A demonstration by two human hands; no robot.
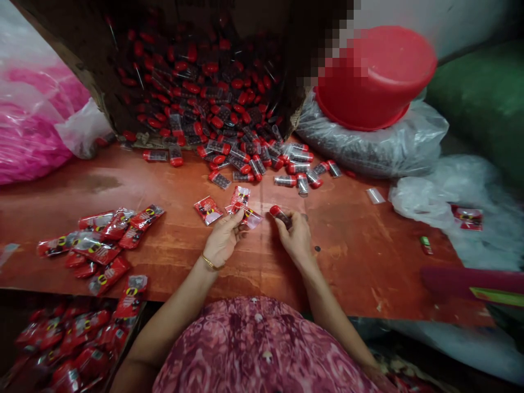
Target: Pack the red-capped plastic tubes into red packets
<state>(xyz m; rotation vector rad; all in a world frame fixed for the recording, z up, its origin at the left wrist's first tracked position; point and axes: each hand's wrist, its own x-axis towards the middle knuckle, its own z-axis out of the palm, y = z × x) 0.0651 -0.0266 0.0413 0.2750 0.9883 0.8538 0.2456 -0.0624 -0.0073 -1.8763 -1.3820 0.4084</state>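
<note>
My left hand pinches a small clear-and-red plastic pouch over the red-brown table. My right hand grips a small tube with a red cap, held close to the pouch's open end. Two more red pouches lie on the table just beyond my left hand. A heap of red-capped tubes spills from an open cardboard box onto the table ahead.
Filled red packets lie piled at the left, with more in a bin below the table edge. A red bucket sits on a plastic sack at the back right. A pink bag is far left.
</note>
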